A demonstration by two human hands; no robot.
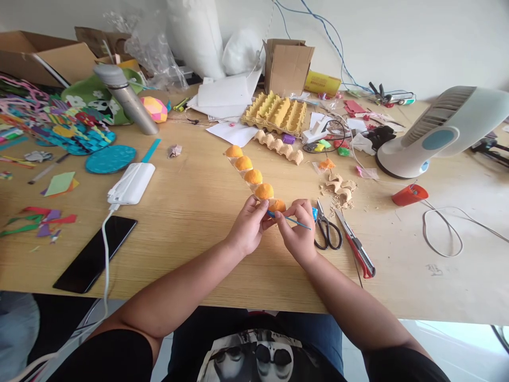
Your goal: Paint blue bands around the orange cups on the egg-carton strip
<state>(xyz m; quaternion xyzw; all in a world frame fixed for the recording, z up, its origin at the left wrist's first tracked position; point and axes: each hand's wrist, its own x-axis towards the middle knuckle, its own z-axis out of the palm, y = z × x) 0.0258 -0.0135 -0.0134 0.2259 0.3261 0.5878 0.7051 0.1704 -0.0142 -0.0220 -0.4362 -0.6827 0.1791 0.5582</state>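
Note:
A strip of egg-carton cups (pixel 253 176), its several bumps coated in orange, slants up and away from my hands above the table. My left hand (pixel 247 227) grips the near end of this strip, thumb on top. Close beside it, my right hand (pixel 299 232) is closed around a thin blue stick (pixel 301 224), whose other end lies by the last orange bump. Something small and blue (pixel 315 214) shows behind the right hand, partly hidden. Black-handled scissors (pixel 328 232) and a red utility knife (pixel 360 252) lie just to the right.
A yellow egg tray (pixel 278 114), an uncoated carton strip (pixel 279 146) and cut carton scraps (pixel 340 187) lie farther back. On the right stand a white fan (pixel 435 132) and an orange cup (pixel 409 194). A power bank (pixel 133 183), phone (pixel 95 254) and steel bottle (pixel 129 101) occupy the left.

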